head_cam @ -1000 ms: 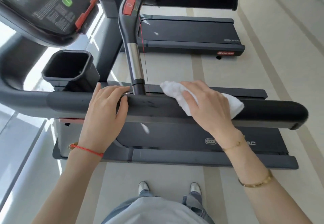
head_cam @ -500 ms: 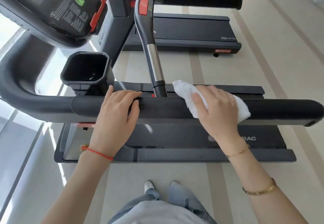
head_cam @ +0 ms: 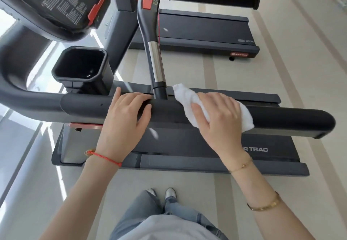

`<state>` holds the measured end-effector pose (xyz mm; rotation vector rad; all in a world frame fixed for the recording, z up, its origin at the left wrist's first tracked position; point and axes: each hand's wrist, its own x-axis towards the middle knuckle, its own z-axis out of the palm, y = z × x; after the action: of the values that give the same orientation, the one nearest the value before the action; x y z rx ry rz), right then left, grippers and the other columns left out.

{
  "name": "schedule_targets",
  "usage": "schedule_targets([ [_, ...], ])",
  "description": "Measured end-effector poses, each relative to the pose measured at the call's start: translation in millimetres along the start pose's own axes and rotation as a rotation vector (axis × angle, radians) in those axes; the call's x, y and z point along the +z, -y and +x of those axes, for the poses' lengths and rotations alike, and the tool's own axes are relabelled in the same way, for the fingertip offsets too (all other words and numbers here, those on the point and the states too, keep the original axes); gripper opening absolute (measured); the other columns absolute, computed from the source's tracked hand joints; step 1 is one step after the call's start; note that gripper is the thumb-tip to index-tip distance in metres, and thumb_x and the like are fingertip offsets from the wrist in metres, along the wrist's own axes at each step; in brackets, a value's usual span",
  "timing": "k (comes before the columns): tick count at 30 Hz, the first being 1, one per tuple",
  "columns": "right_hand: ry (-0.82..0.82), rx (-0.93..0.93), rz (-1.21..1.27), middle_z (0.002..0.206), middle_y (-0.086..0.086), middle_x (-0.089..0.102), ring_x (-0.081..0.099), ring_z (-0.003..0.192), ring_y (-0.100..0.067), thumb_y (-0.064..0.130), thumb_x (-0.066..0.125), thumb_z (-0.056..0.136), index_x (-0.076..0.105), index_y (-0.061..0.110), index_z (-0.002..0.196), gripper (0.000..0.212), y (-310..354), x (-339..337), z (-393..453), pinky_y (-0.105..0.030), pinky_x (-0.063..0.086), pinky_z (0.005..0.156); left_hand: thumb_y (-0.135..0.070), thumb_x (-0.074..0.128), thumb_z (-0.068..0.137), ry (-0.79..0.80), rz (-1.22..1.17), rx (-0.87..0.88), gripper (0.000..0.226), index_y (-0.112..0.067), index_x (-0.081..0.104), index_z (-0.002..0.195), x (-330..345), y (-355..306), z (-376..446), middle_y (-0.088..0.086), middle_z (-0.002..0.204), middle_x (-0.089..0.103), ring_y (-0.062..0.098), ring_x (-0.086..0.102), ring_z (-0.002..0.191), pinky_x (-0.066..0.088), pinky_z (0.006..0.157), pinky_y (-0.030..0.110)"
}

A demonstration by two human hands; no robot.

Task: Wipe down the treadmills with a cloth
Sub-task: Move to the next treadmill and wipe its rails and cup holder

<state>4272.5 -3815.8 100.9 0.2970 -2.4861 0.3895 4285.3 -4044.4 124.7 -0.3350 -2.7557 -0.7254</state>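
The near treadmill's black padded handrail [head_cam: 281,119] runs left to right across the middle of the head view. A white cloth [head_cam: 183,94] lies draped over it just right of the upright grip post [head_cam: 156,67]. My right hand [head_cam: 219,114] presses the cloth down onto the rail, fingers spread over its top and thumb along the near side. My left hand [head_cam: 124,119] rests on the rail left of the post, fingers laid flat across it. The treadmill's belt deck [head_cam: 187,142] lies below the rail.
A black cup holder [head_cam: 80,67] and the console [head_cam: 56,5] sit at the upper left. A second treadmill [head_cam: 202,29] stands beyond, on the pale striped floor [head_cam: 300,52]. My feet [head_cam: 161,192] stand beside the near deck's edge.
My right hand has slid the cloth a little leftward along the rail, closer to the grip post. My left hand has stayed in place on the rail.
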Motion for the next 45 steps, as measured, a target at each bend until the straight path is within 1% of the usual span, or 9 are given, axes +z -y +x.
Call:
schedule_targets([
  [9, 0.094, -0.183, 0.045, 0.110, -0.001, 0.061, 0.057, 0.096, -0.025, 0.034, 0.042, 0.103, 0.051, 0.030, 0.139, 0.038, 42.5, 17.7, 9.5, -0.041, 0.044, 0.090, -0.012, 0.056, 0.096, -0.078, 0.011, 0.026, 0.024, -0.007, 0.066, 0.117, -11.2, 18.1, -1.5, 0.005, 0.116, 0.067, 0.025, 0.056, 0.117, 0.019, 0.121, 0.049],
  [14, 0.124, -0.092, 0.045, 0.101, 0.005, 0.064, 0.059, 0.087, -0.020, 0.039, 0.038, 0.103, 0.059, 0.032, 0.129, 0.035, 66.0, 23.4, 22.9, -0.033, 0.044, 0.082, -0.013, 0.050, 0.097, -0.195, 0.016, -0.081, 0.026, -0.008, 0.065, 0.118, -45.3, 70.4, -11.1, 0.006, 0.118, 0.066, 0.028, 0.055, 0.117, 0.039, 0.105, 0.052],
  [20, 0.191, -0.096, 0.088, 0.091, 0.004, 0.067, 0.062, 0.077, -0.021, 0.042, 0.043, 0.100, 0.065, 0.029, 0.117, 0.031, 150.1, 53.1, 49.1, -0.031, 0.046, 0.067, -0.010, 0.051, 0.097, -0.185, 0.041, -0.168, 0.023, -0.010, 0.068, 0.112, -83.5, 141.6, -19.3, 0.007, 0.110, 0.068, 0.032, 0.059, 0.107, 0.043, 0.099, 0.054],
  [25, 0.191, -0.163, 0.087, 0.097, 0.001, 0.064, 0.059, 0.083, -0.020, 0.044, 0.038, 0.101, 0.063, 0.029, 0.119, 0.034, 240.9, 88.5, 59.3, -0.030, 0.045, 0.072, -0.007, 0.053, 0.095, -0.138, 0.043, -0.161, 0.018, -0.005, 0.069, 0.102, -104.0, 190.2, -18.5, 0.008, 0.094, 0.067, 0.029, 0.057, 0.085, 0.045, 0.093, 0.054],
  [30, 0.099, -0.139, 0.094, 0.100, 0.001, 0.065, 0.060, 0.090, -0.021, 0.041, 0.041, 0.103, 0.067, 0.023, 0.114, 0.034, 221.7, 80.5, 44.8, -0.035, 0.047, 0.081, -0.012, 0.057, 0.096, -0.094, 0.049, -0.038, 0.014, -0.010, 0.070, 0.093, -112.4, 211.6, -13.7, 0.002, 0.090, 0.070, 0.024, 0.060, 0.083, 0.040, 0.100, 0.041],
  [35, 0.016, 0.124, -0.004, 0.088, 0.004, 0.064, 0.058, 0.082, -0.022, 0.040, 0.044, 0.100, 0.069, 0.024, 0.098, 0.030, 221.3, 80.7, 46.0, -0.034, 0.041, 0.079, -0.017, 0.053, 0.099, -0.075, 0.065, 0.035, 0.016, -0.014, 0.069, 0.096, -114.1, 219.2, -14.9, -0.003, 0.094, 0.070, 0.021, 0.061, 0.088, 0.032, 0.102, 0.034],
  [39, 0.019, 0.014, 0.004, 0.096, 0.001, 0.062, 0.056, 0.089, -0.023, 0.041, 0.043, 0.100, 0.068, 0.025, 0.103, 0.030, 275.3, 106.6, 48.4, -0.039, 0.043, 0.085, -0.014, 0.050, 0.099, -0.062, 0.064, 0.072, 0.017, -0.013, 0.065, 0.091, -113.3, 225.7, -16.0, -0.004, 0.088, 0.067, 0.021, 0.059, 0.086, 0.034, 0.099, 0.034],
  [43, 0.019, -0.102, 0.008, 0.104, -0.001, 0.063, 0.057, 0.097, -0.024, 0.040, 0.045, 0.102, 0.068, 0.023, 0.111, 0.030, 255.4, 96.8, 40.0, -0.039, 0.042, 0.092, -0.016, 0.046, 0.099, -0.093, 0.040, 0.067, 0.021, -0.014, 0.067, 0.095, -110.7, 228.4, -16.2, -0.004, 0.091, 0.069, 0.019, 0.059, 0.087, 0.031, 0.100, 0.030],
  [45, 0.002, -0.022, 0.002, 0.100, 0.000, 0.064, 0.058, 0.094, -0.024, 0.037, 0.047, 0.101, 0.069, 0.020, 0.107, 0.028, 233.9, 86.2, 37.9, -0.037, 0.042, 0.090, -0.019, 0.045, 0.100, -0.099, 0.034, 0.061, 0.024, -0.018, 0.069, 0.099, -109.5, 228.7, -16.6, -0.007, 0.094, 0.069, 0.016, 0.058, 0.090, 0.027, 0.102, 0.025],
])
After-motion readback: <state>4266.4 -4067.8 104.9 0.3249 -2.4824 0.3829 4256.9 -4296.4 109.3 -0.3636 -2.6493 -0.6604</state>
